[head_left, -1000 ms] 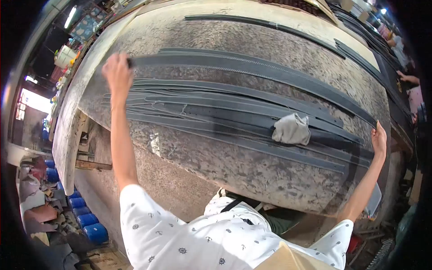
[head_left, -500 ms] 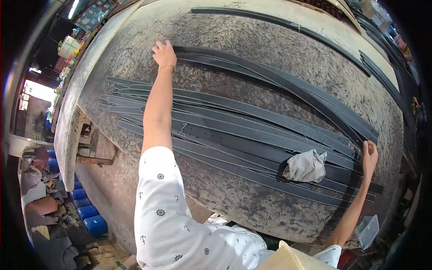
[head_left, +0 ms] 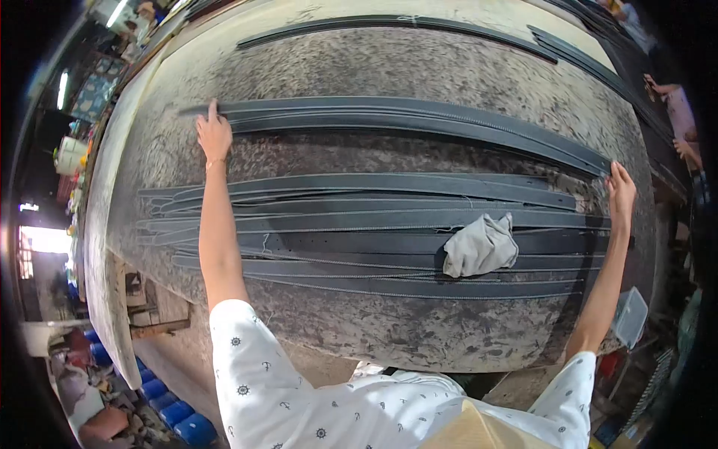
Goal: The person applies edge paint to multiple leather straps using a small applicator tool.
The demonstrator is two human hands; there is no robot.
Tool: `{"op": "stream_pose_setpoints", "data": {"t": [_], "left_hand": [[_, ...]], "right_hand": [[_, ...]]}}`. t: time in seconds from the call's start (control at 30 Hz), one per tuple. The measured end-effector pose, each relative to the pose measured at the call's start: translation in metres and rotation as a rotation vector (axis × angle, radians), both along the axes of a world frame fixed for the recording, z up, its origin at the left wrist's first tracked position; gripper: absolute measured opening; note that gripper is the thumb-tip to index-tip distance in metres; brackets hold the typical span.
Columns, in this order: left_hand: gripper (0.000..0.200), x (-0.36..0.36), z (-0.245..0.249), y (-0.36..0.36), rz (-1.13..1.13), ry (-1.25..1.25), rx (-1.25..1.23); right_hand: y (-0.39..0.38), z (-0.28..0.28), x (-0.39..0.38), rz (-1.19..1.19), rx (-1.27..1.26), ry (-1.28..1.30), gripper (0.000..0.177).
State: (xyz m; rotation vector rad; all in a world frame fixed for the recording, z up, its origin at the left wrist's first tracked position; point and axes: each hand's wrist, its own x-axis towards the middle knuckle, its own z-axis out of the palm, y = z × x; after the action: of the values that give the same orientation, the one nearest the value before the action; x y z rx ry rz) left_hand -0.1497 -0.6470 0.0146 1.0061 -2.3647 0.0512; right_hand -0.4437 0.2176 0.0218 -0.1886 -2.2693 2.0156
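Spanning a mottled, stained worktable (head_left: 411, 329), the person's arms reach from its near edge to the two ends of the far set of strips (head_left: 419, 120).

Closest to the near edge lies the near bundle of strips (head_left: 359, 221). They are dark and stitched along their margins, and one is punched with a row of holes. A grey cloth (head_left: 480, 245) is crumpled on the bundle's right half.

Beyond a bare band of tabletop, the far set of strips runs almost from the left edge to the right edge. The left hand (head_left: 214, 135) lies open, palm down, with its fingers pressing the set's left end. The right hand (head_left: 621, 191) meets the right end, but it cannot be told whether those fingers pinch or merely press.

Judged step: laying this set straight, apart from the near bundle. A next move would call for both ends to shift together, keeping the strips parallel and untwisted.

A lone strip (head_left: 396, 22) lies along the far edge.

No brand, label or writing is legible. The shirt (head_left: 299, 396) carries only anchor and wheel motifs.
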Motion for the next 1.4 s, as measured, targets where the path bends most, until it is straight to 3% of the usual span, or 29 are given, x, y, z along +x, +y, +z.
{"op": "stream_pose_setpoints", "data": {"t": [0.1, 0.23, 0.33, 0.4, 0.5, 0.57, 0.73, 0.8, 0.83, 0.87, 0.9, 0.93, 0.97, 1.0, 1.03, 1.07, 1.4], "left_hand": [[0.047, -0.001, -0.040, -0.025, -0.092, -0.228, 0.217], [0.049, 0.002, -0.029, 0.004, 0.111, -0.139, 0.256], [0.052, 0.002, -0.046, -0.022, 0.078, -0.106, 0.308], [0.057, 0.002, -0.053, -0.030, 0.111, -0.118, 0.371], [0.060, -0.006, -0.033, -0.001, 0.213, -0.172, 0.355], [0.065, -0.009, -0.022, 0.007, 0.253, -0.340, 0.294], [0.061, -0.030, -0.003, 0.022, 0.399, -0.501, 0.167], [0.050, -0.046, -0.007, 0.032, 0.238, -0.469, -0.059], [0.043, -0.058, 0.004, 0.041, -0.169, -0.749, -0.268], [0.042, -0.070, 0.006, 0.060, -0.434, -0.546, -0.216], [0.047, -0.084, -0.003, 0.082, -0.518, -0.344, 0.058], [0.050, -0.090, 0.021, 0.122, -0.762, -0.348, 0.390], [0.051, -0.097, 0.027, 0.151, -0.726, -0.429, 0.484], [0.050, -0.109, 0.004, 0.146, -0.811, -0.360, 0.286], [0.048, -0.112, 0.018, 0.163, -0.863, -0.352, 0.506], [0.047, -0.120, 0.012, 0.160, -0.923, -0.355, 0.462], [0.056, -0.121, 0.022, 0.161, -0.870, -0.509, 0.466]], "right_hand": [[0.028, -0.040, -0.042, 0.062, 0.201, -0.076, 0.041], [0.028, -0.046, -0.043, 0.033, 0.244, -0.112, 0.038], [0.023, -0.047, -0.041, 0.011, 0.305, -0.096, 0.040], [0.024, -0.046, -0.047, -0.014, 0.508, -0.066, 0.044], [0.014, -0.040, -0.046, -0.082, 0.478, 0.004, 0.045], [0.018, -0.050, -0.059, -0.054, 0.395, 0.092, 0.046], [0.005, -0.057, -0.076, -0.024, 0.488, 0.044, 0.046], [0.009, -0.063, -0.084, -0.007, 0.500, 0.036, 0.046], [0.007, -0.064, -0.083, -0.019, 0.519, 0.043, 0.046], [0.003, -0.066, -0.083, -0.024, 0.537, 0.051, 0.046], [0.004, -0.068, -0.082, 0.017, 0.482, 0.070, 0.048], [0.002, -0.067, -0.080, 0.037, 0.473, 0.058, 0.050], [0.009, -0.070, -0.083, 0.059, 0.490, 0.057, 0.051], [0.010, -0.066, -0.081, 0.071, 0.485, 0.046, 0.051], [0.021, -0.075, -0.091, 0.108, 0.475, 0.056, 0.051], [0.029, -0.082, -0.099, 0.150, 0.420, 0.054, 0.051], [0.028, -0.096, -0.102, 0.183, 0.310, 0.063, 0.052]]}}
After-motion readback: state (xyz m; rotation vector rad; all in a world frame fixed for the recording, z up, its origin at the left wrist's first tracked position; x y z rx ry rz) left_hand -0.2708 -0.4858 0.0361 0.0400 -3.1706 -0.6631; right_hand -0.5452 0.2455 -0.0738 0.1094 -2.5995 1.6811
